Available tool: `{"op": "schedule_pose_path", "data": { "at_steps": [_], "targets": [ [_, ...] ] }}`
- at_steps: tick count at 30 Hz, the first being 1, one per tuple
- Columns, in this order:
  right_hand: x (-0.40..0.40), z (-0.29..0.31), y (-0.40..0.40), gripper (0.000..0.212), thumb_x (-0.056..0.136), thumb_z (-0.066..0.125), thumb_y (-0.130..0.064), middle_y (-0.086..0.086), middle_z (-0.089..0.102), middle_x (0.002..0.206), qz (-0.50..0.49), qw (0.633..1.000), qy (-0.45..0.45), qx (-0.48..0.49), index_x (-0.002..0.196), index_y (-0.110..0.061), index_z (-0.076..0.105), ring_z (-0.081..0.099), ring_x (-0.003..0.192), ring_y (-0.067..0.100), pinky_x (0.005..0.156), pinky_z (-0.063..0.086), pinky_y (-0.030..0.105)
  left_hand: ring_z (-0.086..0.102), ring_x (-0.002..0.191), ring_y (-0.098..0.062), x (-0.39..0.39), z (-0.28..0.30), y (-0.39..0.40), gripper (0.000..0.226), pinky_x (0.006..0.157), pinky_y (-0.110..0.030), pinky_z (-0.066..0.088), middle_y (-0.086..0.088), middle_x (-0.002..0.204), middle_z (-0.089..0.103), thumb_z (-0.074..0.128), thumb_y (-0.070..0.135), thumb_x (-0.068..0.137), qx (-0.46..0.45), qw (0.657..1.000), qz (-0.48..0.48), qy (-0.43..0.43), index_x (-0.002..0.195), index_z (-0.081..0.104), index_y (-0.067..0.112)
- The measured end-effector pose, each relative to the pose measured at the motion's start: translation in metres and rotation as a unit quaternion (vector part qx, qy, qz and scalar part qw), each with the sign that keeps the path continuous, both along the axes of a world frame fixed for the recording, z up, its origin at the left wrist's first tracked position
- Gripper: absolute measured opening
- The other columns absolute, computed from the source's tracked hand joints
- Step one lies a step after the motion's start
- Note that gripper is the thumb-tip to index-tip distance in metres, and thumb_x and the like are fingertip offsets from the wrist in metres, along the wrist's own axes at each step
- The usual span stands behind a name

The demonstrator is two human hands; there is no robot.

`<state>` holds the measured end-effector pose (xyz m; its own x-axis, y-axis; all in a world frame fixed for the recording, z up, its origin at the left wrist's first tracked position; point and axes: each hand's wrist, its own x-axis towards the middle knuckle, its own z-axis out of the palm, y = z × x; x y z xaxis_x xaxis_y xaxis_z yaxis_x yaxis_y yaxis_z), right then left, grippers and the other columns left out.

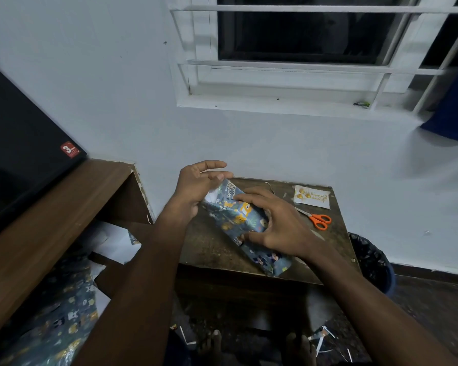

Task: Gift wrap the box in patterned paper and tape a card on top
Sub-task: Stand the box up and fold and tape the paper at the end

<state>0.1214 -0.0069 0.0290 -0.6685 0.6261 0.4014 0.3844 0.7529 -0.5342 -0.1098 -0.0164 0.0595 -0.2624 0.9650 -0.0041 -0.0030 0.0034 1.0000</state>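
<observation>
A long box (237,216) wrapped in blue-grey animal-patterned paper lies slantwise on a small dark wooden table (214,249). My right hand (273,228) grips its middle, fingers curled over the top and thumb on the near side. At the box's far end my left hand (198,184) presses the loose paper flap, where a white inside shows, fingers fairly straight. The near end of the paper is an open tube. A white card (312,197) with gold print lies flat at the table's far right corner.
Orange-handled scissors (318,220) lie right of my right hand. A brown desk (50,217) with a black panel stands on the left, with more patterned paper (56,323) and white sheets below it. A dark bin (373,260) stands right of the table. Paper scraps lie on the floor.
</observation>
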Motion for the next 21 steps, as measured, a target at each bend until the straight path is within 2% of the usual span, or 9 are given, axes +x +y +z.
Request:
{"op": "schedule_pose_path", "data": {
  "at_steps": [3, 5, 7, 9, 10, 12, 15, 18, 21],
  "targets": [
    [0.000, 0.001, -0.002, 0.082, 0.070, 0.087, -0.036, -0.021, 0.051, 0.147, 0.004, 1.000, 0.015, -0.016, 0.146, -0.031, 0.057, 0.057, 0.127, 0.004, 0.095, 0.056, 0.043, 0.078, 0.093, -0.020, 0.002, 0.001, 0.000, 0.022, 0.082, -0.032, 0.063, -0.008, 0.098, 0.082, 0.063, -0.005, 0.100, -0.008, 0.998, 0.031, -0.059, 0.110, 0.074, 0.012],
    [0.000, 0.001, -0.003, 0.082, 0.070, 0.090, -0.035, -0.021, 0.051, 0.147, 0.004, 0.999, 0.029, -0.036, 0.145, -0.031, 0.058, 0.056, 0.129, 0.003, 0.100, 0.054, 0.043, 0.078, 0.087, -0.012, -0.002, 0.001, 0.003, 0.023, 0.080, -0.023, 0.060, -0.003, 0.097, 0.081, 0.058, 0.000, 0.104, -0.019, 0.992, 0.077, -0.101, 0.119, 0.072, 0.011],
    [0.002, 0.001, -0.002, 0.082, 0.071, 0.093, -0.035, -0.021, 0.052, 0.146, -0.007, 0.997, 0.049, -0.055, 0.145, -0.032, 0.059, 0.055, 0.130, 0.003, 0.104, 0.052, 0.042, 0.077, 0.083, -0.005, -0.006, 0.001, 0.005, 0.026, 0.079, -0.019, 0.055, 0.000, 0.102, 0.080, 0.051, 0.011, 0.109, -0.052, 0.984, 0.088, -0.143, 0.130, 0.068, 0.013],
    [0.004, 0.002, -0.001, 0.083, 0.070, 0.096, -0.035, -0.020, 0.054, 0.143, -0.029, 0.995, 0.074, -0.067, 0.144, -0.032, 0.060, 0.055, 0.129, 0.001, 0.105, 0.051, 0.040, 0.073, 0.076, -0.004, -0.002, 0.002, 0.002, 0.031, 0.065, -0.020, 0.054, 0.000, 0.107, 0.077, 0.048, 0.026, 0.112, -0.102, 0.977, 0.070, -0.173, 0.135, 0.064, 0.013],
    [0.004, 0.002, -0.001, 0.083, 0.070, 0.097, -0.034, -0.019, 0.055, 0.142, -0.039, 0.993, 0.089, -0.071, 0.144, -0.031, 0.060, 0.055, 0.128, 0.000, 0.105, 0.052, 0.038, 0.072, 0.081, -0.007, 0.003, 0.002, 0.001, 0.037, 0.067, -0.023, 0.054, -0.001, 0.110, 0.075, 0.048, 0.037, 0.111, -0.124, 0.975, 0.054, -0.176, 0.135, 0.065, 0.013],
    [0.004, 0.002, 0.000, 0.083, 0.069, 0.098, -0.030, -0.018, 0.056, 0.141, -0.054, 0.989, 0.117, -0.075, 0.144, -0.028, 0.061, 0.055, 0.128, 0.000, 0.106, 0.052, 0.036, 0.070, 0.102, -0.017, 0.010, 0.001, 0.000, 0.050, 0.080, -0.032, 0.056, -0.005, 0.120, 0.073, 0.045, 0.057, 0.108, -0.146, 0.973, 0.011, -0.178, 0.126, 0.067, 0.016],
    [0.003, 0.002, 0.001, 0.082, 0.071, 0.097, -0.029, -0.017, 0.055, 0.142, -0.069, 0.988, 0.124, -0.061, 0.144, -0.026, 0.061, 0.053, 0.130, -0.001, 0.107, 0.051, 0.035, 0.070, 0.120, -0.026, 0.020, 0.003, 0.000, 0.064, 0.103, -0.043, 0.055, -0.009, 0.128, 0.075, 0.040, 0.068, 0.104, -0.121, 0.974, -0.060, -0.182, 0.127, 0.068, 0.016],
    [0.006, 0.002, 0.001, 0.081, 0.071, 0.096, -0.032, -0.017, 0.054, 0.141, -0.081, 0.989, 0.117, -0.047, 0.144, -0.027, 0.060, 0.052, 0.129, -0.002, 0.105, 0.051, 0.033, 0.068, 0.125, -0.028, 0.022, 0.004, -0.001, 0.071, 0.113, -0.050, 0.049, -0.010, 0.130, 0.074, 0.037, 0.071, 0.103, -0.089, 0.978, -0.087, -0.167, 0.135, 0.066, 0.015],
    [0.007, 0.004, 0.001, 0.081, 0.071, 0.093, -0.033, -0.016, 0.052, 0.142, -0.088, 0.990, 0.103, -0.030, 0.145, -0.026, 0.059, 0.053, 0.127, -0.002, 0.103, 0.051, 0.032, 0.069, 0.123, -0.029, 0.018, 0.005, 0.000, 0.073, 0.112, -0.054, 0.050, -0.011, 0.132, 0.073, 0.046, 0.074, 0.098, -0.062, 0.982, -0.089, -0.154, 0.142, 0.061, 0.018]
  ]
}}
